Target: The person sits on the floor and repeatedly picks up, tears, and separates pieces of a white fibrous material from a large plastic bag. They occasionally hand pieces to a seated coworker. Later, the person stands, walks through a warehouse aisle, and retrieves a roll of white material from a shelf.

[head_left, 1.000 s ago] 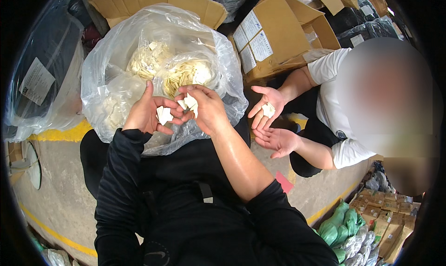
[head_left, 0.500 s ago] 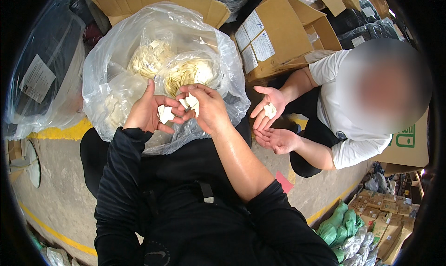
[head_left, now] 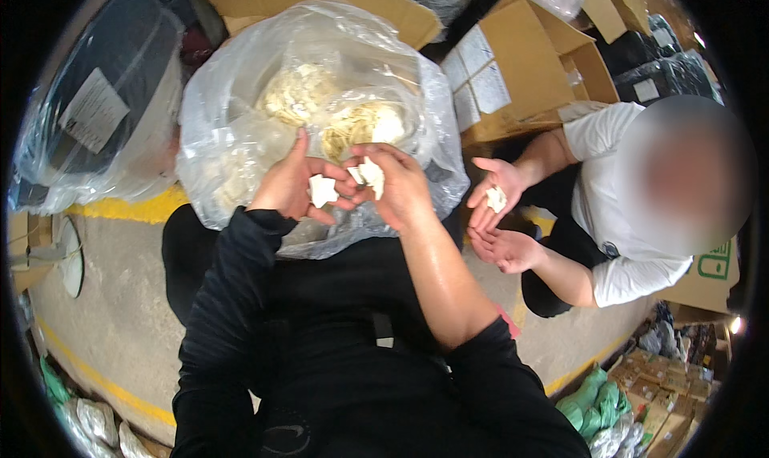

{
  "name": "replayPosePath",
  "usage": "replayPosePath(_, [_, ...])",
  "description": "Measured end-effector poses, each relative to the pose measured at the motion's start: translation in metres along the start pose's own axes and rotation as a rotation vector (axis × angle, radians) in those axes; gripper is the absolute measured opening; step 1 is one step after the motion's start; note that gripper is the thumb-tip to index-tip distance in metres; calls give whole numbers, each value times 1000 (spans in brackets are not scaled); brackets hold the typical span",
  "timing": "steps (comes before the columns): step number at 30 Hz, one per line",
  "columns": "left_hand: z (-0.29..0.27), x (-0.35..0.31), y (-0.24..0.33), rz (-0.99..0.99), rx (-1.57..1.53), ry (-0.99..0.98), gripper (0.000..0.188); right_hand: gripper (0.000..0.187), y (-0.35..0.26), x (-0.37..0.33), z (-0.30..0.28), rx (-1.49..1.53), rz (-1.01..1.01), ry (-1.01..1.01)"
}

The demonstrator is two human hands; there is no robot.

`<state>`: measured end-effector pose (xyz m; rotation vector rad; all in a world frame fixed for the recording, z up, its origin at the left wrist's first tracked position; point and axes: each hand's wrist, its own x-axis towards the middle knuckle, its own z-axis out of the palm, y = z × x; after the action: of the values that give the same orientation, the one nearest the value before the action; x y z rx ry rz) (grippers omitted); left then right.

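Observation:
My left hand (head_left: 287, 184) is turned palm up, fingers spread, with a few small flat white pieces (head_left: 323, 190) lying on the fingers. Close beside it, my right hand (head_left: 403, 192) grips a small bunch of the same white pieces (head_left: 372, 178) between thumb and fingers. The fingertips of both hands nearly meet; whether they touch I cannot tell. Just beyond them stands a large clear plastic bag (head_left: 210, 98), opened wide. Inside are smaller clear bags of cream-coloured pieces (head_left: 298, 94) and yellowish flat pieces (head_left: 348, 130). What exactly the pieces are is unclear.
At the right, a person in a white shirt (head_left: 597, 186) holds white pieces (head_left: 497, 198) on an upturned palm (head_left: 493, 187). An open cardboard box (head_left: 525, 54) stands at the back right. A plastic-wrapped dark bundle (head_left: 120, 114) is at the left. Green bags (head_left: 593, 402) lie lower right.
The whole scene has shifted rightward in the picture as my head moved. Both my hands keep nearly the same pose with the white pieces. The other person's hands stay held out.

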<state>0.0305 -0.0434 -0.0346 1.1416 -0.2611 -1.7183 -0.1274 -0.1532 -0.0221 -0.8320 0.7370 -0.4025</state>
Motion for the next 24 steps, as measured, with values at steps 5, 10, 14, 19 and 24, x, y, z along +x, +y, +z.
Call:
replayPosePath(5, [1, 0, 0, 33, 6, -8, 95, 26, -1, 1, 1, -6, -1, 4])
replayPosePath(10, [2, -1, 1, 30, -4, 1, 95, 27, -1, 1, 0, -17, 7, 15])
replayPosePath(14, [0, 1, -1, 20, 46, -10, 96, 27, -1, 1, 1, -6, -5, 10])
replayPosePath(19, [3, -1, 2, 22, 31, 4, 97, 28, -2, 0, 1, -8, 3, 11])
replayPosePath(24, [11, -15, 15, -128, 253, 40, 98, 29, -2, -2, 3, -64, 23, 12])
